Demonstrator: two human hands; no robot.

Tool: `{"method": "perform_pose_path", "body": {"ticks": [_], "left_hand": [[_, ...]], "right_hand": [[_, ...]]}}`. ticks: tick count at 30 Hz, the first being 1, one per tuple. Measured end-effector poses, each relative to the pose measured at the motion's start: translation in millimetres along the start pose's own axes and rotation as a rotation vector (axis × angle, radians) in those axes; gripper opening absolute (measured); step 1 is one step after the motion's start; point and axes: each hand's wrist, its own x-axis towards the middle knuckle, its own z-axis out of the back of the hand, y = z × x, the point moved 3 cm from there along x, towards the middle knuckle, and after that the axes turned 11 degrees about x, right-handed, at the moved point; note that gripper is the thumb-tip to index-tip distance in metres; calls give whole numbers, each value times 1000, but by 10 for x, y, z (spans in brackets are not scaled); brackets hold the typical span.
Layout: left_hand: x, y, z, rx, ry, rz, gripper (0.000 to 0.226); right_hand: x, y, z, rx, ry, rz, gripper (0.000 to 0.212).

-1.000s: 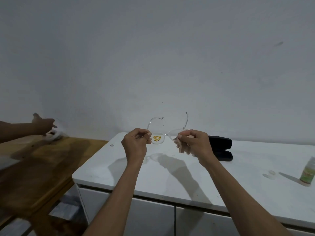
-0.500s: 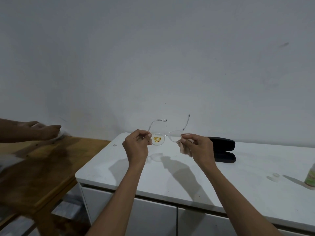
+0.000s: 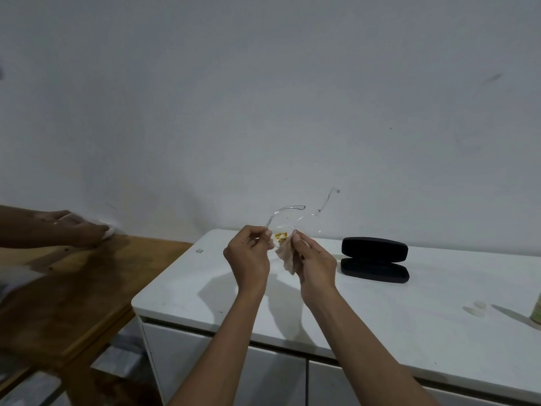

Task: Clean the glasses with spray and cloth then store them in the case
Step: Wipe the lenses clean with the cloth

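I hold clear-framed glasses [image 3: 304, 222] in the air above the white cabinet top [image 3: 380, 312], arms pointing away from me. My left hand [image 3: 248, 256] pinches the frame's left end beside a lens with a yellow mark. My right hand [image 3: 316, 262] pinches a small pale cloth [image 3: 287, 254] against that lens. An open black case [image 3: 374, 259] lies on the cabinet to the right. A green-labelled spray bottle [image 3: 537, 312] is cut off at the right edge, its clear cap [image 3: 478, 307] lying beside it.
A wooden table [image 3: 73, 294] stands to the left of the cabinet. Another person's hand [image 3: 79, 230] presses a white cloth onto its far edge. A plain wall rises behind. Cabinet drawer fronts [image 3: 263, 376] face me below.
My right hand has moved left from the right lens to the marked left lens, bringing the cloth with it. The glasses have tilted. The other person's hand has shifted on the wooden table.
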Motion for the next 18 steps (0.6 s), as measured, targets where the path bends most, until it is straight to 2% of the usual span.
{"method": "perform_pose_path", "body": {"ticks": [3, 10, 15, 18], "left_hand": [[-55, -11, -11, 19, 16, -31, 11], [-22, -87, -14, 31, 38, -119, 5], [60, -84, 12, 19, 40, -134, 4], [128, -66, 54, 17, 62, -126, 5]], "right_hand": [[6, -47, -120, 4, -25, 30, 16], [16, -60, -289, -202, -136, 284, 14], [78, -73, -384, -176, -82, 225, 21], [114, -70, -378, -218, 29, 138, 12]]}}
